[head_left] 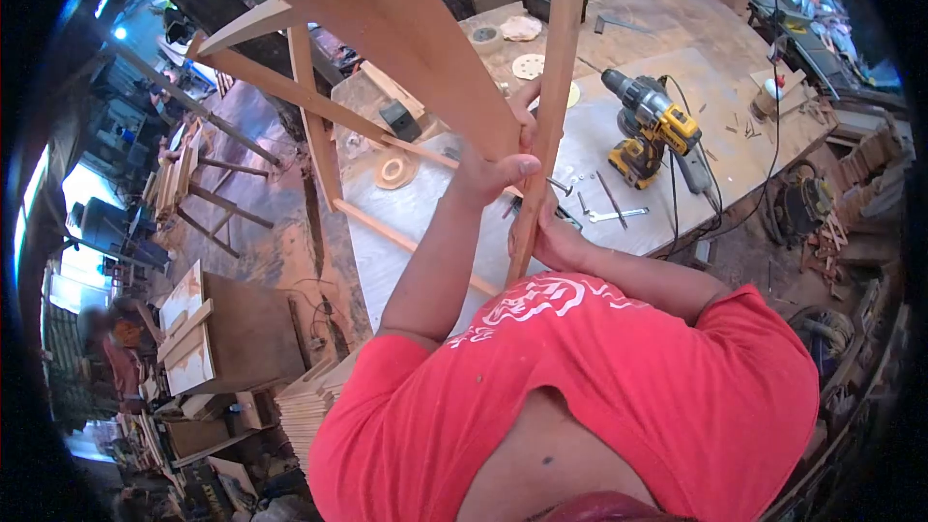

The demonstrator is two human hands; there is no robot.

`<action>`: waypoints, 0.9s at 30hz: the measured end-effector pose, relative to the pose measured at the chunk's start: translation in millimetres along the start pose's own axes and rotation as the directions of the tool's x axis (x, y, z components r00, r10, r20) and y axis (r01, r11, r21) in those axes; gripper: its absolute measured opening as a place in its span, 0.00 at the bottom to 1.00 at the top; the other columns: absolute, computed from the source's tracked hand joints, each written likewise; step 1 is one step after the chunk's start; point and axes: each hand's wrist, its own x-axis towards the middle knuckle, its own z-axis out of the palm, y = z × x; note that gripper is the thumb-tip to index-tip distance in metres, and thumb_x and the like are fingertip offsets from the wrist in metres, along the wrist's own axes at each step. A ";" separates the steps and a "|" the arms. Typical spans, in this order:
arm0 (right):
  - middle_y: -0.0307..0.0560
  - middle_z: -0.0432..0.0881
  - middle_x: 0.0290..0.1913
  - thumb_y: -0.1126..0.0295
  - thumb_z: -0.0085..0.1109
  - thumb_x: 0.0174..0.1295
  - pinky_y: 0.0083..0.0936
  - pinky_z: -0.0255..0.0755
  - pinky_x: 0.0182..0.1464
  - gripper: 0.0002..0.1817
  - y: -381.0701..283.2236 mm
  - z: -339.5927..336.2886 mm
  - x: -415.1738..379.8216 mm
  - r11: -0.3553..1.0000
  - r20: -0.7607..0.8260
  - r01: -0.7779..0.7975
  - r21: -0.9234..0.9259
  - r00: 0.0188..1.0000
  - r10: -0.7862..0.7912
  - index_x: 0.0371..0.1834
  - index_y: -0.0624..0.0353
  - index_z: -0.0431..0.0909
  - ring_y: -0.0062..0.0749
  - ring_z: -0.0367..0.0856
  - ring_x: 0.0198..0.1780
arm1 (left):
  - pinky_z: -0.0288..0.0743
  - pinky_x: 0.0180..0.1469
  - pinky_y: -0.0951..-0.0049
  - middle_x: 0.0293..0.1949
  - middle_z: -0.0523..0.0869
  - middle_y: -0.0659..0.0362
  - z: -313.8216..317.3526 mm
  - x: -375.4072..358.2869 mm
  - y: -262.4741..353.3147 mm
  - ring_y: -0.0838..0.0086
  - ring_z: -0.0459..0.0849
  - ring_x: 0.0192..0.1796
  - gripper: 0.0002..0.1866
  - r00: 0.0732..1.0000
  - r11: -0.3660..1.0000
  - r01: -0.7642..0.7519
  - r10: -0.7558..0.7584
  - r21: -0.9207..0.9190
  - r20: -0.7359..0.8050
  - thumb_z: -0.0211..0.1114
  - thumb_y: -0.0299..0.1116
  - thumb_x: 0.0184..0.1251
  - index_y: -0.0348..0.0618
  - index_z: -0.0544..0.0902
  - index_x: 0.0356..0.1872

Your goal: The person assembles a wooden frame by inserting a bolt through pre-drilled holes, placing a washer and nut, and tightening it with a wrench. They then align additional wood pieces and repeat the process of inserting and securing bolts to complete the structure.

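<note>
A wooden frame (416,48) of wide boards and thin rails stands in front of me, tilted in view. My left hand (493,166) is wrapped round the frame where a wide board meets an upright leg (551,97), thumb on the near side and fingers behind. Lower on that same leg, my right hand (559,234) grips from the right; the leg hides part of its fingers. Close by on the table lie a wrench (619,216) and a thin dark rod (611,197). Something dark beside my right hand is too covered to name.
The worktable (735,174) bears a yellow cordless drill (657,121), a second power tool (688,166) with a cord, sanding discs (529,66), a wooden ring (394,171) and a bottle (768,97). Stacked boards (314,406) stand at lower left. Wood scraps lie at right.
</note>
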 end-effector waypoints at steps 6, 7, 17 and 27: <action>0.47 0.75 0.39 0.34 0.31 0.61 0.34 0.71 0.52 0.36 -4.0 4.5 -0.7 0.996 -0.059 -0.022 -0.087 0.998 0.017 0.49 0.59 0.66 0.35 0.77 0.43 | 0.73 0.56 0.57 0.69 0.56 0.40 10.8 0.2 0.7 0.54 0.73 0.60 0.19 0.995 0.995 0.008 -0.017 -0.098 -0.094 0.72 0.43 0.41 0.45 0.72 0.25; 0.48 0.76 0.38 0.34 0.31 0.60 0.34 0.71 0.52 0.37 -5.2 5.4 0.0 0.995 -0.085 -0.030 -0.090 0.996 0.022 0.49 0.60 0.66 0.35 0.77 0.43 | 0.73 0.55 0.58 0.67 0.58 0.41 8.2 -0.6 -3.0 0.54 0.73 0.60 0.18 0.996 0.997 0.004 -0.012 -0.082 -0.091 0.72 0.42 0.42 0.45 0.72 0.26; 0.50 0.76 0.39 0.30 0.29 0.58 0.35 0.69 0.53 0.41 -14.6 6.9 0.0 0.972 0.008 -0.020 -0.233 1.000 0.022 0.50 0.61 0.66 0.35 0.76 0.45 | 0.75 0.53 0.60 0.62 0.64 0.45 21.4 7.5 11.7 0.53 0.74 0.59 0.21 0.995 0.997 0.033 -0.040 -0.074 -0.089 0.70 0.50 0.42 0.45 0.74 0.26; 0.42 0.81 0.29 0.74 0.64 0.57 0.17 0.74 0.34 0.10 -128.7 57.0 -28.1 0.691 -0.185 0.125 -0.712 0.916 -0.356 0.39 0.66 0.77 0.20 0.78 0.30 | 0.74 0.57 0.56 0.61 0.66 0.46 21.0 8.9 13.0 0.54 0.70 0.64 0.21 0.998 0.992 -0.017 0.010 -0.124 -0.055 0.73 0.48 0.44 0.47 0.71 0.23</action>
